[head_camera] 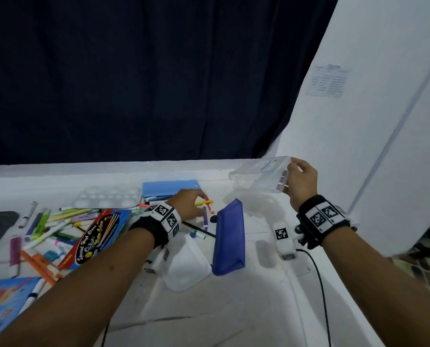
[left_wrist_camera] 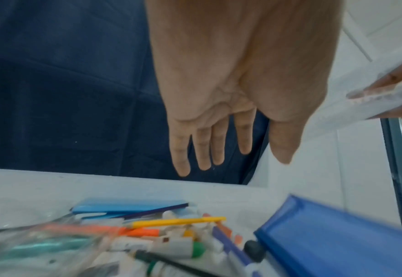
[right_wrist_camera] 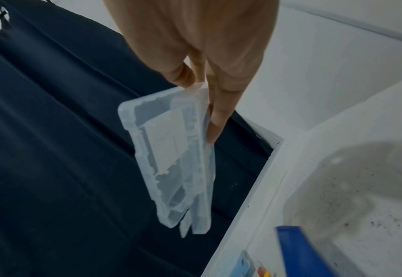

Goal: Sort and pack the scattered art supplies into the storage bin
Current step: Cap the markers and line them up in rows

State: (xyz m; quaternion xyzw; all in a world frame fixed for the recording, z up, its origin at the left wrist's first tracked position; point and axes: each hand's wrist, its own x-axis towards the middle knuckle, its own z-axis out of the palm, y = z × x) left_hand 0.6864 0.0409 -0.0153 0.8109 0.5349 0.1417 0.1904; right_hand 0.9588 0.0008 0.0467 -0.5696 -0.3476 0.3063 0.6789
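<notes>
Dark blue curtain (head_camera: 138,78) hangs behind our white desk (head_camera: 246,296), with a white wall (head_camera: 374,121) at the right. Our right hand (head_camera: 302,181) has its grip closed on one end of a clear plastic case (head_camera: 260,177), thumb on one face and fingers (right_wrist_camera: 215,120) on the other, holding it tilted in the air above the desk's far right corner. Our left hand (head_camera: 187,205) is over the scattered pens with fingers (left_wrist_camera: 203,148) straight and slightly spread, its grip open and holding nothing. Just past its fingertips lie a yellow pen (head_camera: 203,202) and a purple marker (head_camera: 205,219). Beside them, to the right, a blue pencil case (head_camera: 230,237) stands on its long edge. Further left sit a watercolour box (head_camera: 97,237), a heap of markers (head_camera: 48,226), a clear paint palette (head_camera: 108,196) and a light blue folder (head_camera: 170,187).
</notes>
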